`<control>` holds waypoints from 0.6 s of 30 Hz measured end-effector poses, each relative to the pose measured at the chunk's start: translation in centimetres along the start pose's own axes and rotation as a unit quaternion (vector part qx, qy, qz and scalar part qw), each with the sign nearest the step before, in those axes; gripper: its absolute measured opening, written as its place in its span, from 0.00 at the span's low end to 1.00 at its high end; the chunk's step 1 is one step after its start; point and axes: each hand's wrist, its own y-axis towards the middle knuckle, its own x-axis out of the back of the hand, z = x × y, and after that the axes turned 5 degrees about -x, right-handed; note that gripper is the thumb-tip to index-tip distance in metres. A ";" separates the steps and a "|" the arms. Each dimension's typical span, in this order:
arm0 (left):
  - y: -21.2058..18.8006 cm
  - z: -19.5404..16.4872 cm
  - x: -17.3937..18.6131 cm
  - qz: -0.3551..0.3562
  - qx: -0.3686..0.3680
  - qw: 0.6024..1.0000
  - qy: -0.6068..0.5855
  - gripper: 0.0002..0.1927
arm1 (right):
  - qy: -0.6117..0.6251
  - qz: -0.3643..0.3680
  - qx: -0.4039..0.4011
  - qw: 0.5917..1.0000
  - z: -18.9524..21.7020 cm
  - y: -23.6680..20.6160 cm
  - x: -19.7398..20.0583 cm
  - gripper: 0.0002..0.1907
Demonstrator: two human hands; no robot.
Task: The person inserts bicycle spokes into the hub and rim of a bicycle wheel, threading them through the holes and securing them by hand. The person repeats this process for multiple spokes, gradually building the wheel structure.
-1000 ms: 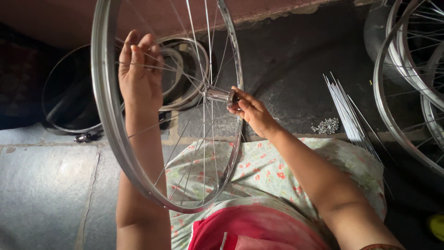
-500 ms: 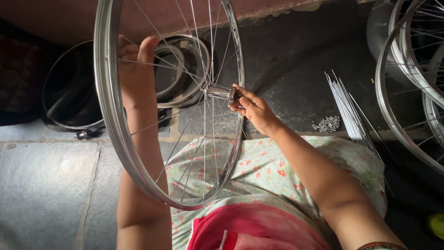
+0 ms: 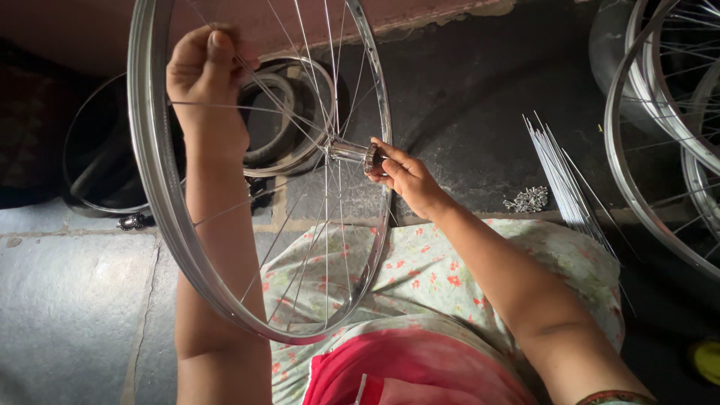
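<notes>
A silver bicycle wheel rim (image 3: 161,210) stands upright in front of me, laced with thin spokes that meet at a metal hub (image 3: 349,153). My left hand (image 3: 204,79) reaches through the rim near its top, fingers pinched on a spoke. My right hand (image 3: 403,176) grips the right end of the hub from outside the rim. My lap, in floral cloth with a pink garment, lies just below the wheel.
A bundle of loose spokes (image 3: 559,176) and a small pile of spoke nipples (image 3: 527,199) lie on the dark floor at right. More spoked wheels (image 3: 660,150) lean at the far right. Bare rims and a tyre (image 3: 281,120) lie behind the wheel, and a grey slab (image 3: 67,300) lies at left.
My left hand has closed from flat, spread fingers to a pinch on a spoke. The wheel has shifted slightly; my right hand stays on the hub.
</notes>
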 end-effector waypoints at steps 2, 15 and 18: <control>-0.1 0.0 0.6 0.008 0.062 0.992 -0.107 0.05 | -0.002 -0.002 -0.010 1.000 0.1 0.0 0.0 0.26; -2.1 -0.5 1.7 0.052 0.080 0.965 -0.245 0.14 | -0.003 0.007 -0.003 1.000 -0.1 -0.2 -1.4 0.26; -4.8 -2.0 1.8 -0.070 0.082 0.980 -0.168 0.18 | 0.006 -0.003 -0.004 1.000 0.1 0.1 -1.8 0.25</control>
